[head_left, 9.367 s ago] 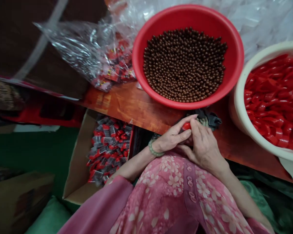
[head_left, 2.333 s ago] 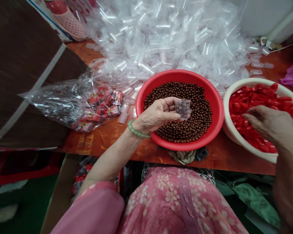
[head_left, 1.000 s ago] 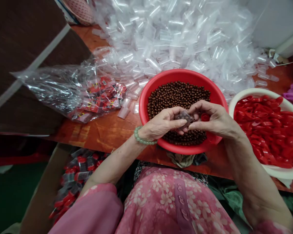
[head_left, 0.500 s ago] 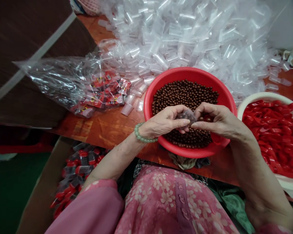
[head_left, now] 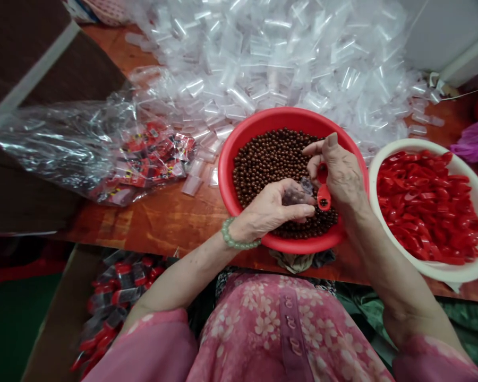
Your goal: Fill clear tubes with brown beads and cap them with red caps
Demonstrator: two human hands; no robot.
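My left hand (head_left: 265, 209) is closed around a small clear plastic tube (head_left: 295, 196) with dark contents, just over the brown balls. A red plastic cap (head_left: 324, 198) with a loop-shaped part hangs from my right hand (head_left: 344, 172), whose fingers are curled and partly hide it. Its thumb points up, and the cap is right beside the tube. Both hands are above a red basin (head_left: 228, 183) holding many shiny brown balls (head_left: 271, 159).
A white basin (head_left: 376, 212) of red plastic caps (head_left: 426, 207) stands to the right. Clear tubes (head_left: 271, 48) are heaped behind. At left lies a clear bag (head_left: 63, 143) with red printed packets (head_left: 151, 154). Below the table edge, a box holds red-capped tubes (head_left: 123, 276).
My right hand has drawn away from the tube and turned upward, bringing the red cap into view. My left hand keeps the tube. The whole view has shifted slightly right.
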